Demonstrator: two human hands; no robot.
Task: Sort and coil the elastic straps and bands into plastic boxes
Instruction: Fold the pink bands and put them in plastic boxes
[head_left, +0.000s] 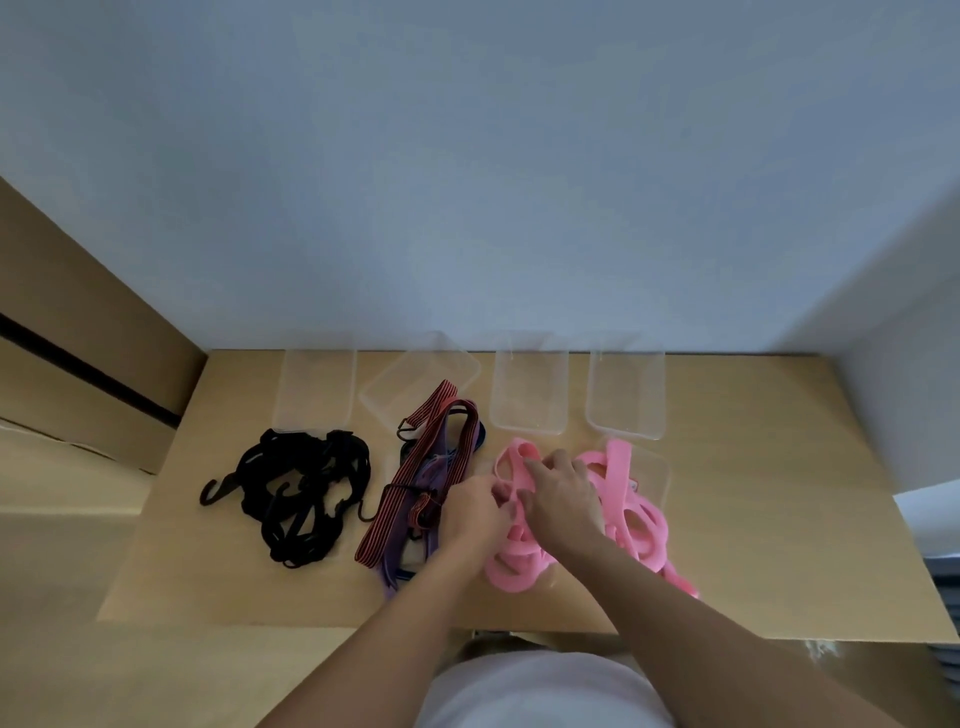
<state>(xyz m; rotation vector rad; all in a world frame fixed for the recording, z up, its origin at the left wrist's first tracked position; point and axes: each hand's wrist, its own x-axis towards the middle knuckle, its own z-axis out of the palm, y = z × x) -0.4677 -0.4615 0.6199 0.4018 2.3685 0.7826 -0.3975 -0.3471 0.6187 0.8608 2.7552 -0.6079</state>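
A heap of pink elastic bands (636, 519) lies on the right half of the wooden table (753, 519). My left hand (475, 512) and my right hand (563, 493) meet over the heap's left part, both gripping a pink band. To the left lies a tangle of red-and-black striped and purple straps (415, 488) with hooks. Further left sits a pile of black hooked cords (306, 488). Several clear plastic boxes stand along the back edge, among them one at the left (317, 387), one tilted (421, 382) and one at the right (626, 395).
A clear box (652, 467) lies partly under the pink heap at its right. The grey wall (467, 182) rises right behind the boxes. Wooden furniture (78, 338) stands to the left of the table.
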